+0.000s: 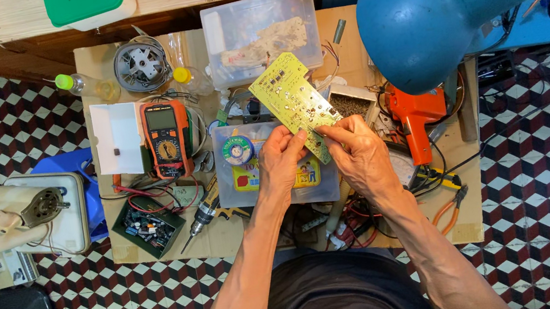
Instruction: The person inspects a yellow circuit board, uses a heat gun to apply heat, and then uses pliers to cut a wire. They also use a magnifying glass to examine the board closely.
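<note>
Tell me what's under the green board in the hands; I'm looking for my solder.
Under the board sits a clear lidded box with a solder spool on top. The left hand and right hand hide the rest of the lid.

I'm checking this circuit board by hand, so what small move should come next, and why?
Probably tilt the yellow-green circuit board toward the eyes. The left hand and right hand pinch only its lower end, so it juts out over the cluttered table, its far end hard to inspect.
</note>
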